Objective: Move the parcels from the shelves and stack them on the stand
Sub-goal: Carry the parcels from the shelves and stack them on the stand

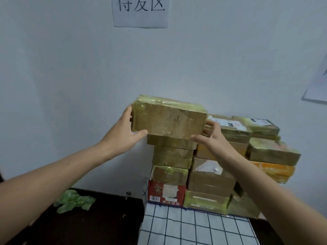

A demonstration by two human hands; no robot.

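Lower left: crumpled green wrap (74,200) on the dark bench (92,227), not in play.

Left hand (122,131): grip wrapped on the left end of the top parcel (168,119), thumb under its lower front edge. The parcel is at frame centre, on or just above the left column (172,157) of the stack. Can't tell if its weight is down yet.

Right hand (210,138): grip on the right end, fingers curled behind, thumb beneath.

Risks:
- The parcel is wider than the boxes below and overhangs to the left, so an off-centre release likely tips it toward the bench.
- The column is tall and narrow and the tape is glossy — a shove while seating could slide the layers.
- The right fingers sit just beside the middle column's top parcels (228,128), so pulling out could drag one.
- The right column (272,151) looks overhung at frame right above the checked stand (194,227) — a knock there may shed a box.
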